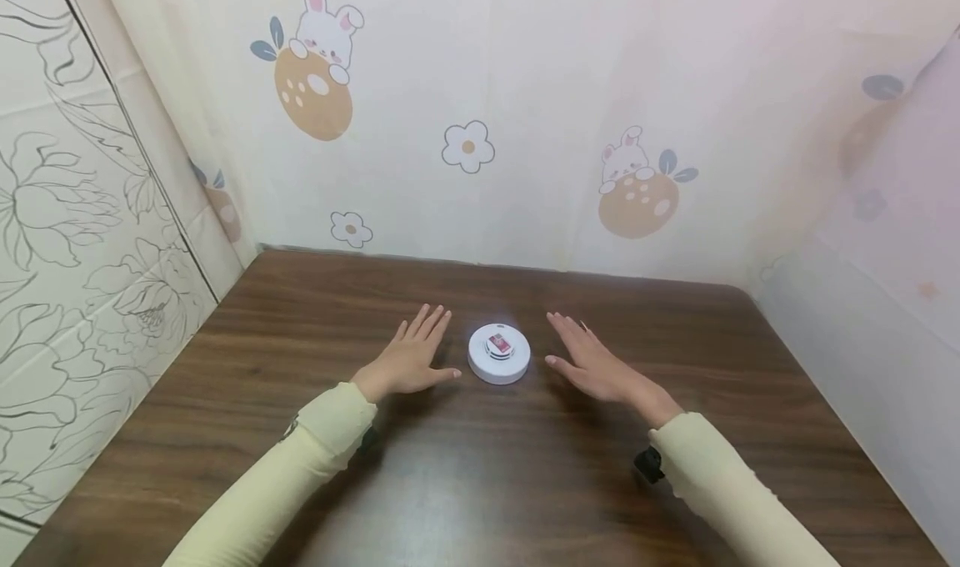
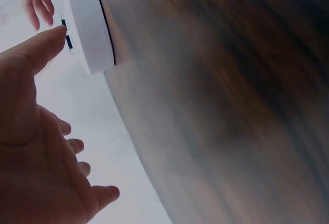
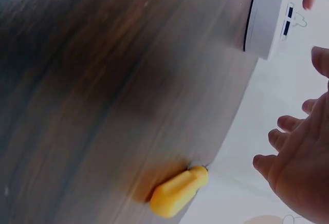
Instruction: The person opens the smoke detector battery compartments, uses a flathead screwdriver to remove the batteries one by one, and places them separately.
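Observation:
A white round smoke detector [image 1: 498, 367] lies on the brown wooden table [image 1: 480, 484], its raised, slotted middle and red label facing up. To its left, my left hand [image 1: 411, 358] is held apart from it, fingers straight and thumb pointing toward it. My right hand [image 1: 592, 363] mirrors this on the other side, also with straight fingers and holding nothing. The left wrist view shows the smoke detector's side [image 2: 90, 26] beyond the left thumb. In the right wrist view, a small yellow object [image 3: 180, 190], wider at one end, lies on the table; its kind is unclear.
A pale curtain with rabbit and flower prints [image 1: 468, 146] hangs behind the table's far edge. At the left stands a white panel with flower line drawings [image 1: 67, 242]. Pale cloth [image 1: 885, 300] also hangs along the right side.

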Tool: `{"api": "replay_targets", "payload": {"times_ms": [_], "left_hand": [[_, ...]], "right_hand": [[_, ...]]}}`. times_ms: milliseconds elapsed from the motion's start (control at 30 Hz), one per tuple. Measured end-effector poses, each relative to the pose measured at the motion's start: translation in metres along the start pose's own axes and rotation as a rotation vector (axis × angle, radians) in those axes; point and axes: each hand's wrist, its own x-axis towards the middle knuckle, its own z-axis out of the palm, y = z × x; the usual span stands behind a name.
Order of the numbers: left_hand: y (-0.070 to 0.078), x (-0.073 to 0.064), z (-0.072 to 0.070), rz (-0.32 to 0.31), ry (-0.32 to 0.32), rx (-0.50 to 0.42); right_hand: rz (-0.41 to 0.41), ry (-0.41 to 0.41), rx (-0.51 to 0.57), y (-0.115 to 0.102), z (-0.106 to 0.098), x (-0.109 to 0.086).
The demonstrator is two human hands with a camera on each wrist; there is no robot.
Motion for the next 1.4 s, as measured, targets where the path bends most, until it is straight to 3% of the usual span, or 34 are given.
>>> {"api": "replay_targets", "payload": {"times_ms": [233,500,900,1100,1400], "left_hand": [[0.009,0.011,0.006,-0.013,-0.07,-0.04],[0.012,0.026,0.018,0.032,-0.085,-0.119],[0.021,0.035,0.022,0.104,-0.093,-0.164],[0.026,0.037,0.025,0.092,-0.118,-0.241],[0.03,0.039,0.025,0.09,-0.066,-0.264]], "right_hand": [[-0.004,-0.041,0.028,-0.002,0.008,0.008],[-0.006,-0.077,0.114,-0.005,0.015,0.018],[-0.003,-0.129,0.173,-0.013,0.024,0.028],[-0.013,-0.139,0.18,-0.015,0.028,0.029],[-0.027,-0.133,0.164,-0.018,0.033,0.032]]}}
